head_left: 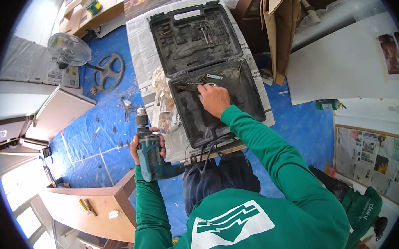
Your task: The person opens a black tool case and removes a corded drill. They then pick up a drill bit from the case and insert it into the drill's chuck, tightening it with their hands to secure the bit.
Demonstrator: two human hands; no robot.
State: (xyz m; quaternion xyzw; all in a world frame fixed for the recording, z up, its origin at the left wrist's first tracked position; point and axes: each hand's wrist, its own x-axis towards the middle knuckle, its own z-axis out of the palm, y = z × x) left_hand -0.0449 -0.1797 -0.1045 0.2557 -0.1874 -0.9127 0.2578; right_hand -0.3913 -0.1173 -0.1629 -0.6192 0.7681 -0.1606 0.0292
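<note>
Well apart, hands (216, 100): right within case (188, 118) edges, drill (149, 152) outside.

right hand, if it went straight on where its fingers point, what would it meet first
Ahead of the right hand, most likely the thin metal pieces lying in the black case; depth is unclear, so it may be touching them.

Wide fisheye view from the head, steeply downward, near.

A teal-and-black power drill (149, 150) is pointing forward, left of an open black plastic case (190, 112) holding thin metal bits (192, 83).
</note>
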